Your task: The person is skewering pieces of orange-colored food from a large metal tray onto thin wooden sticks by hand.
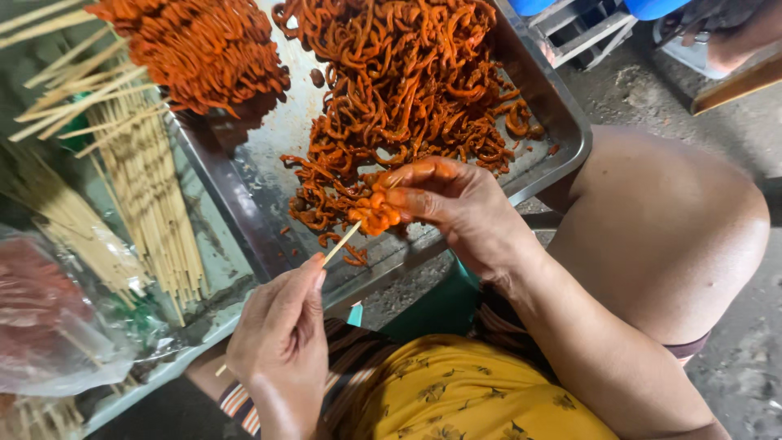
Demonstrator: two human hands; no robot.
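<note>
My left hand [281, 334] pinches a thin bamboo skewer [340, 243] near its lower end, with the stick pointing up and to the right. My right hand [456, 204] grips a small bunch of orange, sauce-coated strips [376, 212] threaded on the skewer's tip. Both hands hover over the near edge of a metal tray [562, 122]. A big heap of the same orange strips [407, 81] lies in that tray just beyond my fingers.
A second pile of orange strips on sticks [204, 45] sits at the top left. Loose bamboo skewers [151, 187] lie in a tray on the left, beside a clear plastic bag [49, 318]. My bare knee [668, 220] is at the right, above concrete floor.
</note>
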